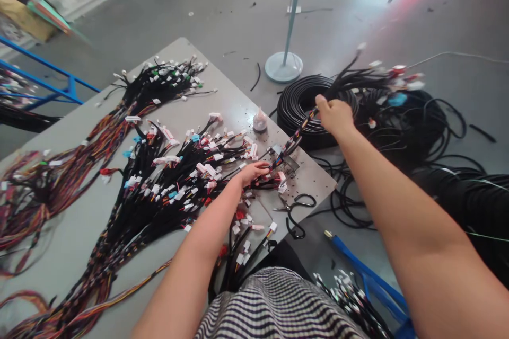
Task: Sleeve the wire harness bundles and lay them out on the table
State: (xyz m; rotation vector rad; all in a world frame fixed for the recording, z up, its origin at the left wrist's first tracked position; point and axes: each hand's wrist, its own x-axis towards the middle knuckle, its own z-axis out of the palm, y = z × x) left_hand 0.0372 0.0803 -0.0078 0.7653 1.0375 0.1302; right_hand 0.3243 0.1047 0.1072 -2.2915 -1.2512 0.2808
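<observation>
You are stretching a wire harness (296, 135) off the table (79, 222), right hand (336, 115) and left hand (254, 172) both clamped on it; next, judge its lay-down spot.

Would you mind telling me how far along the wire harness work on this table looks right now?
Done, it seems: many harnesses with white connectors lie spread on the table. In hand: one harness stretched between the left hand at the table edge and the raised right hand. Left: hard to judge; black cable coils sit on the floor, more harnesses lie lower right.
</observation>
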